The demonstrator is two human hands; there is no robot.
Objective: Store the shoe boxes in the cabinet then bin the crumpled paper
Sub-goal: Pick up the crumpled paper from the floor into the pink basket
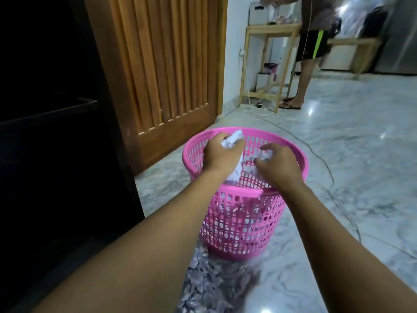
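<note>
Left hand (222, 154) and right hand (278, 166) each clutch crumpled paper (233, 137) above the basket (237, 222); the wad at ten o'clock is near the rim and could spill.

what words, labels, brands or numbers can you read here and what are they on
No text can be read anywhere.
The crumpled paper in the left hand: any marks are too blurred to read.
The pink basket: no label shows.
The white boxes on the far shelf: too small and blurred.
</note>
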